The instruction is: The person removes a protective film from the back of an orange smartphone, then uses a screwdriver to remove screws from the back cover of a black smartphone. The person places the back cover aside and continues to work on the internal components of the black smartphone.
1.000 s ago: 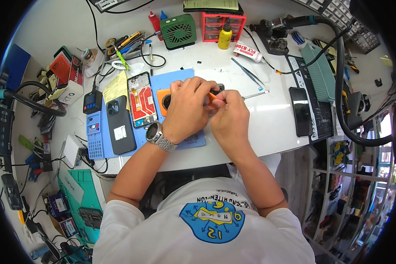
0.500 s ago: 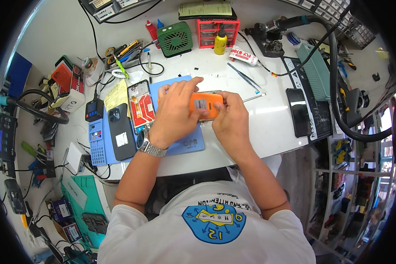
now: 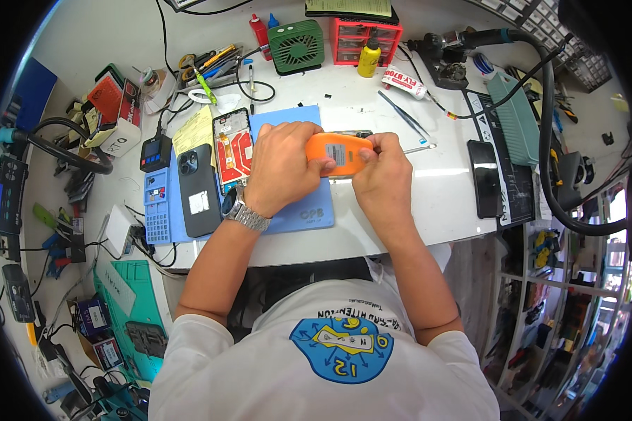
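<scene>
An orange, rounded handheld device (image 3: 355,143) with a pale label is held between my hands over the right edge of a blue mat (image 3: 302,219); I cannot make out its exact kind. My left hand (image 3: 282,165), with a metal-banded watch at the wrist, closes round its left end, thumb on the labelled face. My right hand (image 3: 384,179) grips the right end, thumb pressed on top. Part of a thin metal-edged piece (image 3: 361,133) shows behind the device. Left of my left hand lies an opened phone (image 3: 233,151) with red inner parts.
A dark phone (image 3: 197,182) lies by a blue parts tray (image 3: 157,210) on the left. Tweezers (image 3: 405,116), a white tube (image 3: 404,83) and a yellow bottle (image 3: 369,57) are beyond my right hand. A green fan (image 3: 296,48) stands behind. Another black phone (image 3: 484,179) lies right.
The view has shifted, so the bench appears farther right. My left fingers, one stretched out before, now curl over the device. Its labelled face shows more fully.
</scene>
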Demonstrator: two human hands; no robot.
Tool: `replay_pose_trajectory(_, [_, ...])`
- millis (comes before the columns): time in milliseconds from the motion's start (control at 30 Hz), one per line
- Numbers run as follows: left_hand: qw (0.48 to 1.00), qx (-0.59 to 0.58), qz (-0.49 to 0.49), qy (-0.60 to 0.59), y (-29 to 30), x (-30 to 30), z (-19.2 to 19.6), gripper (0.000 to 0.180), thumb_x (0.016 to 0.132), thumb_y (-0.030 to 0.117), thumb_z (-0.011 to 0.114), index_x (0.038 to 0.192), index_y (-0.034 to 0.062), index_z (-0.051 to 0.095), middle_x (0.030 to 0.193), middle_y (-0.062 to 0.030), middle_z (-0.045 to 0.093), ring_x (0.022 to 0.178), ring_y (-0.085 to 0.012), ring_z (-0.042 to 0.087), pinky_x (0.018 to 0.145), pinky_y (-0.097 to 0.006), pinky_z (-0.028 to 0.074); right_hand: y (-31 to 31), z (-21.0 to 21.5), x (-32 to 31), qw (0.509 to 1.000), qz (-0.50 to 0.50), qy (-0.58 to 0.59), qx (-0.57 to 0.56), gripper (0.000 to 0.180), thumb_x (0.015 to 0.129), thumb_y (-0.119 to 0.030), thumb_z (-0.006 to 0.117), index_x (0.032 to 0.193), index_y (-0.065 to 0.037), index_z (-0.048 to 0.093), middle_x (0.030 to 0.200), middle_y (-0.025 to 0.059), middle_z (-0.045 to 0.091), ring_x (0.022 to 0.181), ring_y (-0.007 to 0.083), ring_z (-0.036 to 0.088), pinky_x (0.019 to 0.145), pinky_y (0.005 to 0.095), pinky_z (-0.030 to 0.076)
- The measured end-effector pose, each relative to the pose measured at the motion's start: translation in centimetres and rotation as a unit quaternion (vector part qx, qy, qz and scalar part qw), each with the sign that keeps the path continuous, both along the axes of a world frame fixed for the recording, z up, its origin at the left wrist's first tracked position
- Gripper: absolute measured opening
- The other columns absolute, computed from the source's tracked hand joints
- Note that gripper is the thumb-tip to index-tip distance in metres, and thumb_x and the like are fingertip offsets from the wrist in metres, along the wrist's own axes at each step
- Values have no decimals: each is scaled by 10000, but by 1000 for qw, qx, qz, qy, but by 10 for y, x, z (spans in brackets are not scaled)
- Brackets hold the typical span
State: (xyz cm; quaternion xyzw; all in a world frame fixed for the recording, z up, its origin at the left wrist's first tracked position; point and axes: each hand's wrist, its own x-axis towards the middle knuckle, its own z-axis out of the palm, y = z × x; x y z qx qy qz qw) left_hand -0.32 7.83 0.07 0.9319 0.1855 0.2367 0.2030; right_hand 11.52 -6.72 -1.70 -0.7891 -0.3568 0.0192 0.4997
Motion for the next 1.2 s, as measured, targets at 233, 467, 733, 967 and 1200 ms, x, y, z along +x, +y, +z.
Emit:
replay_pose_trajectory(233, [1000, -1, 2, 3, 0, 3, -1, 402, 754, 246, 961, 1061, 63, 777, 890, -107, 756, 868, -312, 699, 849, -442, 440, 0, -6, 0, 999, -9, -45, 3, 116, 1008, 60, 660, 1113, 32, 621, 913, 216, 745, 818, 364, 760, 760, 437, 603])
replay_pose_trajectory(467, [998, -52, 2, 36, 8, 5, 2, 392, 738, 236, 962, 1039, 57, 786, 885, -118, 772, 817, -311, 709, 847, -431, 453, -15, -1, -3, 996, -8, -35, -78, 205, 981, 52, 698, 1165, 44, 608, 985, 222, 735, 878, 355, 743, 828, 409, 594])
replay_pose_trajectory(733, [1000, -20, 14, 2, 4, 7, -3, 403, 734, 240, 965, 1036, 44, 785, 887, -129, 769, 841, -319, 720, 842, -440, 464, -13, 11, -3, 992, 27, 58, -113, 393, 844, 114, 694, 1211, 62, 563, 1085, 276, 705, 1010, 447, 719, 892, 497, 576])
replay_pose_trajectory(967, [999, -26, 18, 16, 3, 6, 0, 416, 745, 239, 963, 1062, 41, 781, 920, -128, 769, 879, -323, 714, 863, -443, 454, -12, 14, -3, 991, 14, 55, -117, 305, 926, 133, 664, 1219, 68, 612, 1008, 226, 756, 895, 332, 770, 834, 396, 604])
replay_pose_trajectory(1200, [999, -22, 12, 23, 5, 6, -3, 416, 749, 249, 962, 1065, 48, 780, 929, -118, 772, 877, -311, 706, 866, -432, 438, -16, 12, -5, 992, 21, 31, -117, 228, 990, 83, 639, 1217, 73, 623, 1019, 232, 749, 901, 336, 758, 816, 406, 592])
